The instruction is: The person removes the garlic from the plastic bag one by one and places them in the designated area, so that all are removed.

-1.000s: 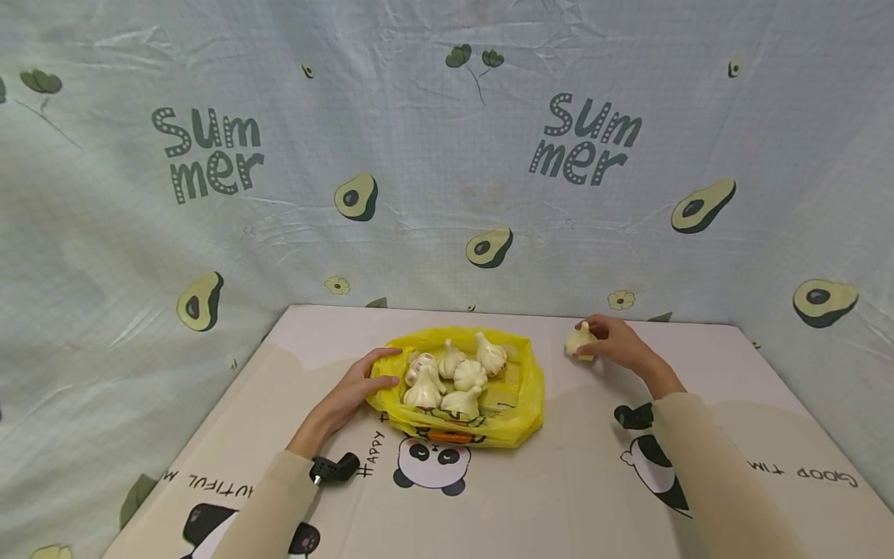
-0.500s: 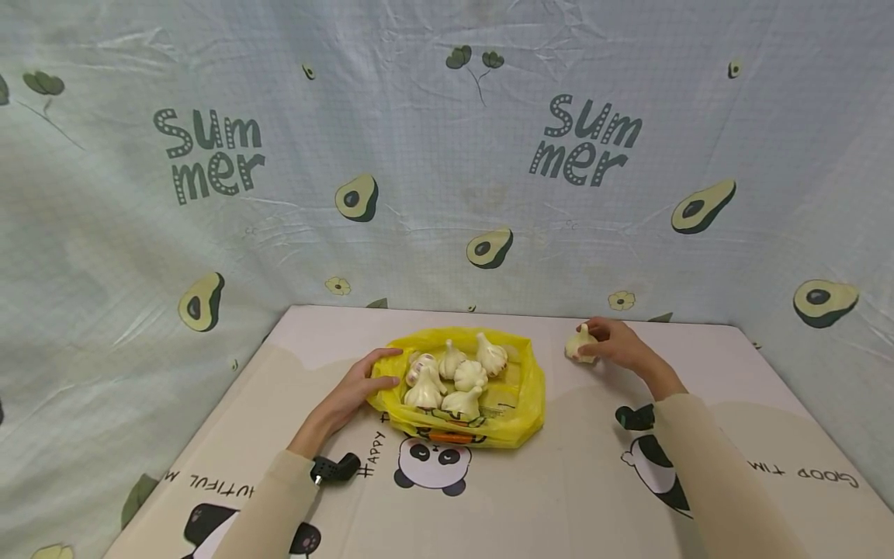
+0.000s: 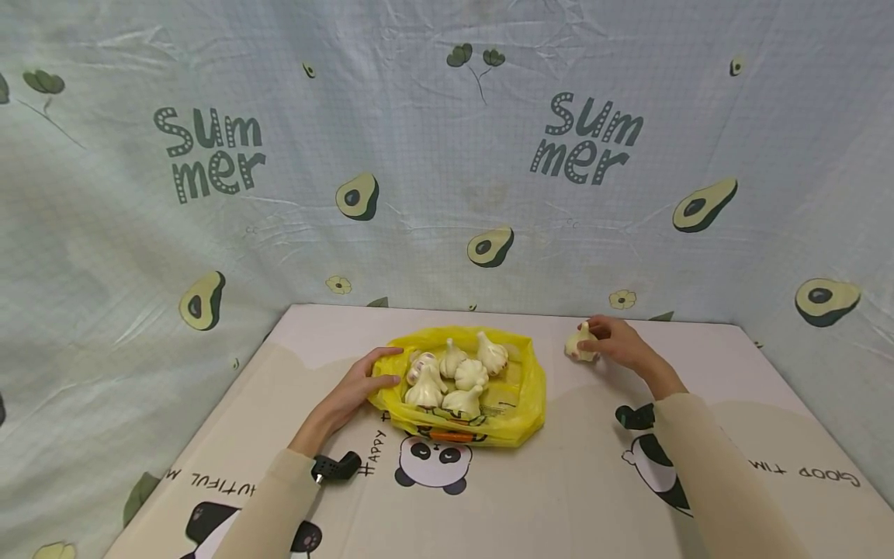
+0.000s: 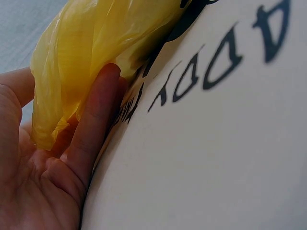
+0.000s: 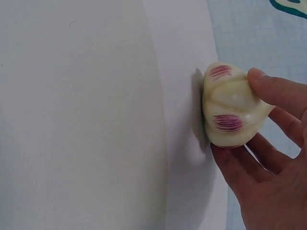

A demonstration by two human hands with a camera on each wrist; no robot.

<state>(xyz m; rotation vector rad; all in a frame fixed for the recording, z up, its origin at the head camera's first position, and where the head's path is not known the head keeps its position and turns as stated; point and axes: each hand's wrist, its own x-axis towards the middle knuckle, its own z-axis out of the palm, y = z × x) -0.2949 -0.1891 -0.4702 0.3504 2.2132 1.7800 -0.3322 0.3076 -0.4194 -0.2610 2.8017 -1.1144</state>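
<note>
In the head view a yellow plastic bag, its mouth spread wide, lies mid-table with several garlic bulbs inside. My left hand holds the bag's left rim. Up close in the left wrist view, the thin yellow plastic sits between the thumb and the fingers. To the right of the bag, my right hand grips a single garlic bulb near the table's back edge. The right wrist view has this cream bulb with purple streaks, thumb on one side and fingers on the other, its base close to the tabletop.
The pale tabletop carries panda prints and lettering. Behind it hangs a light curtain with avocado prints, meeting the back edge. Dark wrist devices show on the left wrist and the right wrist.
</note>
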